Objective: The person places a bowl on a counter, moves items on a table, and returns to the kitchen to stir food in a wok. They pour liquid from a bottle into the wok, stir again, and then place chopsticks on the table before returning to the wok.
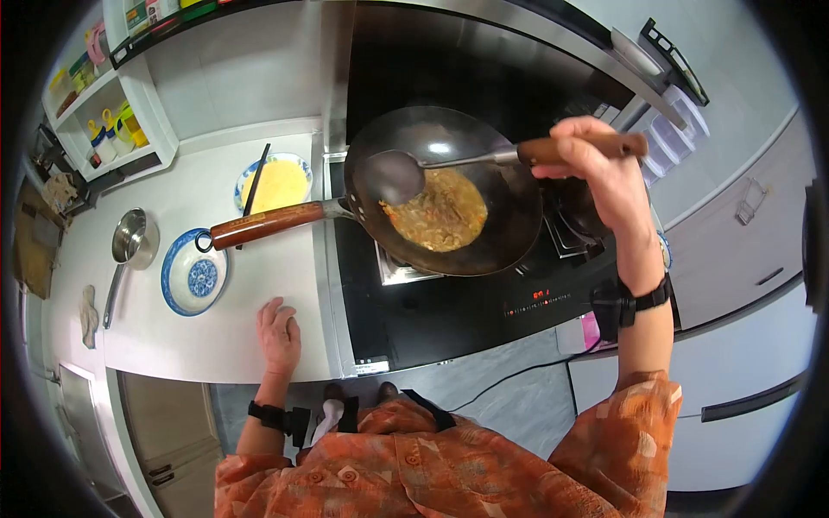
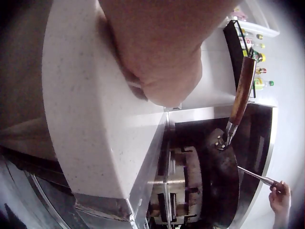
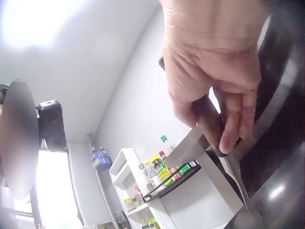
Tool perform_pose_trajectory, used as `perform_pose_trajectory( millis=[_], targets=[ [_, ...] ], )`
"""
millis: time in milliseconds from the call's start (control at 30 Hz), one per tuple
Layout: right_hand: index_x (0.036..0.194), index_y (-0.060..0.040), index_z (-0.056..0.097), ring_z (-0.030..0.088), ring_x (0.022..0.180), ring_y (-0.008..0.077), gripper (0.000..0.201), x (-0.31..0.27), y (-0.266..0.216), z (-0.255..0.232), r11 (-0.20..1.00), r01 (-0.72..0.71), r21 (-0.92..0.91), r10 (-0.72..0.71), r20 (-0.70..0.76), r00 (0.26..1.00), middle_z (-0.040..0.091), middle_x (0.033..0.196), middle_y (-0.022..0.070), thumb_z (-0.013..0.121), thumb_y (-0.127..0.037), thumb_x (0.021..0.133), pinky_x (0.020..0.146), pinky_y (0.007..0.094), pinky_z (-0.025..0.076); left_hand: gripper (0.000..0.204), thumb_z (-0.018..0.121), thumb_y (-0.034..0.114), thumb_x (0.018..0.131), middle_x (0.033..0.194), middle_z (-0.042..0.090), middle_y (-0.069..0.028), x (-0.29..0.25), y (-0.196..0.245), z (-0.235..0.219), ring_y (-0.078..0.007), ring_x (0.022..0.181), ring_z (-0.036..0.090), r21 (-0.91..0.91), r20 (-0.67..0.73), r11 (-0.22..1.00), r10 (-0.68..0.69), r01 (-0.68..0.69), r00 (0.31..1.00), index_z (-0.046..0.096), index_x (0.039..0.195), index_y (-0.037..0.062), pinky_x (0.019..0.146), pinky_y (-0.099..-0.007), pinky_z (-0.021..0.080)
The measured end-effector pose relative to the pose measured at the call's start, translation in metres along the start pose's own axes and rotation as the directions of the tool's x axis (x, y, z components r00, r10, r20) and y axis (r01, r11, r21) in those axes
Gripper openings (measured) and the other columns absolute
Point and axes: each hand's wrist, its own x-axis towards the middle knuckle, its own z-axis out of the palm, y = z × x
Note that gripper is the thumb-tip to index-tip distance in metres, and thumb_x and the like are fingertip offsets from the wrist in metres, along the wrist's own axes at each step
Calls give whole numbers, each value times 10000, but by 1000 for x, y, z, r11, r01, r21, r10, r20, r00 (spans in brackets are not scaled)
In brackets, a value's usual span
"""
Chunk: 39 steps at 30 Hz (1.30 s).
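A dark wok (image 1: pixel 509 233) sits on the black cooktop, with brownish liquid food (image 1: pixel 445 216) in its bottom. My right hand (image 1: pixel 604 168) grips the wooden handle (image 1: pixel 540 152) of a metal ladle, whose bowl (image 1: pixel 390 179) is over the wok's left side, at the food's edge. In the right wrist view, fingers and thumb of the right hand (image 3: pixel 214 71) wrap the ladle handle (image 3: pixel 208 121). On the white counter rests my left hand (image 1: pixel 279 337), fingers loosely bent and holding nothing, below the wok's wooden handle (image 1: pixel 268 226). The left wrist view shows the left hand (image 2: pixel 162 52) on the counter edge.
A blue-rimmed bowl (image 1: pixel 168 289) stands on the counter (image 1: pixel 155 345), left of the wok handle. Behind it, black chopsticks (image 1: pixel 256 180) lie across a bowl of yellow liquid (image 1: pixel 281 185). A small metal pot (image 1: pixel 134 238) is farther left. Bottles (image 2: pixel 259 57) stand on a rack.
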Motion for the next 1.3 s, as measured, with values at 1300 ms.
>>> perform_pose_trajectory(
  millis=[1300],
  targets=[
    [908, 16, 581, 635, 615, 180, 262, 20, 36, -69, 963, -85, -255, 5, -300, 954, 620, 826, 112, 608, -227, 812, 552, 246, 499, 138, 538, -21, 711, 1050, 548, -154, 1, 0, 0, -347, 998, 493, 3, 7, 1000, -22, 22, 1000, 601, 821, 34, 878, -405, 393]
  ],
)
